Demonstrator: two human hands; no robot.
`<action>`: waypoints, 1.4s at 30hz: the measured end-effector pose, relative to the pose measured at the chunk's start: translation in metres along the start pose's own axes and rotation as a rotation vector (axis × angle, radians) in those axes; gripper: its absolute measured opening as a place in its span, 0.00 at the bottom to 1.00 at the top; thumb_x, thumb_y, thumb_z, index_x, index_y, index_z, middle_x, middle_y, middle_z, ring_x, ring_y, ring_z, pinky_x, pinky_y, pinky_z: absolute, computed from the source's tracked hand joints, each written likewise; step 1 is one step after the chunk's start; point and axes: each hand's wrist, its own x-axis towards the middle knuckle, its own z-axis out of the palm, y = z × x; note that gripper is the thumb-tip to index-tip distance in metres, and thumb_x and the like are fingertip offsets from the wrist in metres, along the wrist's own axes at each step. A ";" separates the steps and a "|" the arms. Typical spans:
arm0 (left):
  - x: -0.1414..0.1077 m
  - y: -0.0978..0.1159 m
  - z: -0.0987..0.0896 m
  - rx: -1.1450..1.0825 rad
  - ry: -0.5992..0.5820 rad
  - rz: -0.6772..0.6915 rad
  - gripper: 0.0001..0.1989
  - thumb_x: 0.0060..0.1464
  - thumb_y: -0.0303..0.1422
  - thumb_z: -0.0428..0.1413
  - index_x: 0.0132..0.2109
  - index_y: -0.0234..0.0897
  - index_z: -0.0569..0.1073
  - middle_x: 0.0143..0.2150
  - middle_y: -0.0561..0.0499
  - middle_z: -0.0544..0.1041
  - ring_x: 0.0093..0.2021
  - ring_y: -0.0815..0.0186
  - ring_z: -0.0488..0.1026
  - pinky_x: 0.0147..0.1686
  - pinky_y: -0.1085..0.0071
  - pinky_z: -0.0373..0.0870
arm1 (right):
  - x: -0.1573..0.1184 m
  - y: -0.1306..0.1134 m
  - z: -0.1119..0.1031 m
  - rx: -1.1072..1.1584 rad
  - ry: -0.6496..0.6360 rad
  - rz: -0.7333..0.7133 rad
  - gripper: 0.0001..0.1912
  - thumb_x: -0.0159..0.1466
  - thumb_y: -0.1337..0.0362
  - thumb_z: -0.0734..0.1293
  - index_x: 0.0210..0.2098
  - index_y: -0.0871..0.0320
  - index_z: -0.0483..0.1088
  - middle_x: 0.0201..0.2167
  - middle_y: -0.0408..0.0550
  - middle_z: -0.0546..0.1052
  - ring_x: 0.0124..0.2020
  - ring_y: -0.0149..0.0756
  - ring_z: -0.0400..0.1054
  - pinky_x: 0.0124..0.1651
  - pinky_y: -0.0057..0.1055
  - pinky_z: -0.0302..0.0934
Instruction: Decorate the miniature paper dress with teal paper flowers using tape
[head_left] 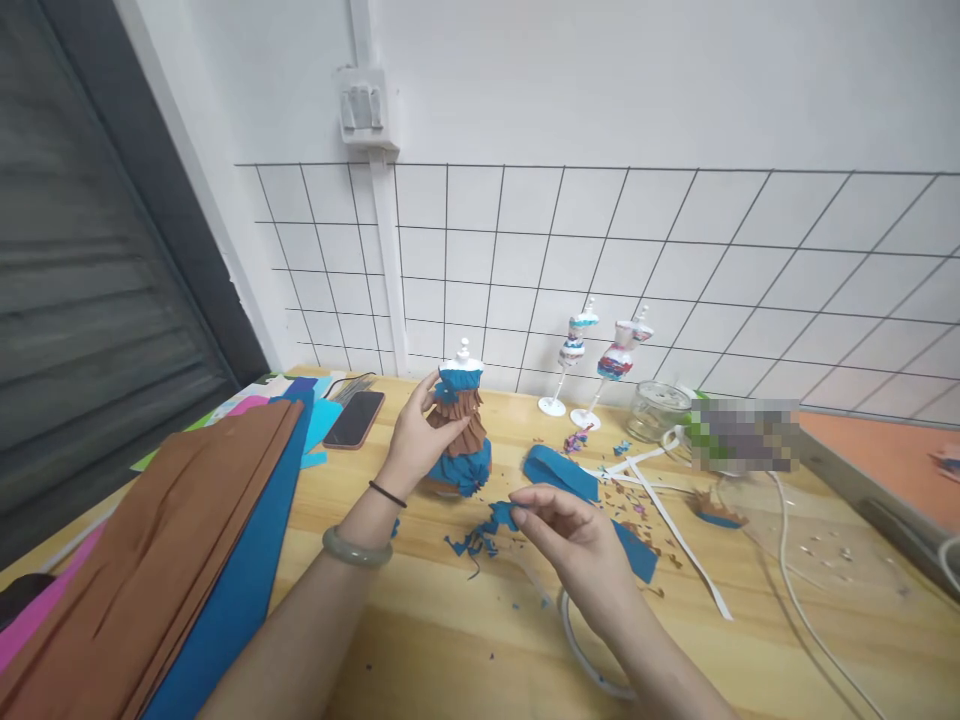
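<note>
A small white dress form (459, 425) stands on the wooden table (450, 640), wrapped in blue and brown ruffled felt. My left hand (418, 435) grips it by the waist from the left. My right hand (574, 535) pinches a small ruffled scrap of blue felt (501, 514) between thumb and fingers, just right of and below the form. Blue felt snippets (469, 545) lie on the table under that scrap. A blue felt strip (562, 470) lies behind my right hand.
Folded brown (150, 560) and blue felt sheets (240, 590) lie at the left, with a phone (355, 419) beyond them. Two small dress forms on stands (571, 355) (619, 362), a glass jar (658, 410), white strips (675, 530) and a white cord (795, 590) sit to the right.
</note>
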 end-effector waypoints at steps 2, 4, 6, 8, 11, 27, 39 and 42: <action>-0.001 0.005 0.000 -0.011 -0.017 -0.002 0.30 0.44 0.29 0.60 0.55 0.38 0.61 0.53 0.44 0.69 0.53 0.59 0.66 0.52 0.63 0.64 | 0.000 -0.002 -0.001 0.004 0.011 0.007 0.13 0.47 0.55 0.72 0.26 0.58 0.75 0.20 0.44 0.73 0.22 0.31 0.65 0.26 0.28 0.63; -0.004 0.011 -0.001 -0.034 -0.040 -0.005 0.32 0.43 0.29 0.60 0.56 0.39 0.61 0.52 0.45 0.69 0.52 0.59 0.67 0.51 0.63 0.65 | 0.000 -0.006 -0.004 0.004 0.029 0.016 0.13 0.48 0.56 0.72 0.29 0.58 0.75 0.19 0.42 0.71 0.22 0.30 0.65 0.27 0.28 0.63; -0.008 0.020 -0.001 -0.063 -0.073 -0.013 0.34 0.43 0.29 0.61 0.58 0.40 0.58 0.51 0.46 0.70 0.52 0.60 0.68 0.51 0.64 0.65 | 0.000 -0.012 -0.008 0.002 0.061 0.023 0.14 0.49 0.57 0.72 0.33 0.57 0.75 0.20 0.42 0.71 0.23 0.31 0.66 0.29 0.28 0.64; -0.014 0.029 0.001 -0.099 -0.122 -0.043 0.36 0.42 0.29 0.61 0.58 0.40 0.57 0.51 0.46 0.71 0.52 0.59 0.67 0.52 0.64 0.65 | -0.001 -0.019 -0.013 0.007 0.108 0.014 0.15 0.49 0.58 0.72 0.35 0.57 0.74 0.23 0.43 0.72 0.26 0.32 0.67 0.31 0.29 0.65; -0.024 0.044 0.007 -0.207 -0.257 -0.137 0.34 0.43 0.29 0.61 0.57 0.38 0.58 0.48 0.45 0.73 0.48 0.59 0.71 0.48 0.63 0.68 | -0.003 -0.029 -0.021 0.045 0.192 -0.037 0.16 0.49 0.60 0.72 0.37 0.55 0.74 0.27 0.45 0.74 0.29 0.33 0.68 0.34 0.29 0.66; -0.051 0.077 0.030 -0.277 -0.455 -0.292 0.26 0.44 0.28 0.60 0.52 0.37 0.64 0.34 0.50 0.77 0.37 0.63 0.74 0.35 0.72 0.70 | 0.000 -0.029 -0.036 0.191 0.094 0.011 0.05 0.50 0.63 0.73 0.28 0.53 0.76 0.30 0.42 0.76 0.35 0.33 0.69 0.41 0.28 0.64; -0.053 0.069 0.032 -0.285 -0.475 -0.323 0.31 0.44 0.29 0.60 0.56 0.38 0.60 0.35 0.49 0.76 0.37 0.61 0.74 0.35 0.69 0.71 | 0.001 -0.028 -0.033 0.156 0.098 0.033 0.08 0.49 0.61 0.73 0.29 0.54 0.76 0.30 0.46 0.77 0.35 0.37 0.69 0.42 0.35 0.63; -0.053 0.070 0.032 -0.286 -0.481 -0.309 0.28 0.44 0.29 0.60 0.54 0.37 0.62 0.36 0.49 0.76 0.37 0.62 0.74 0.35 0.69 0.70 | 0.001 -0.027 -0.033 0.141 0.090 0.027 0.07 0.50 0.61 0.73 0.29 0.54 0.76 0.29 0.45 0.77 0.33 0.36 0.68 0.40 0.32 0.63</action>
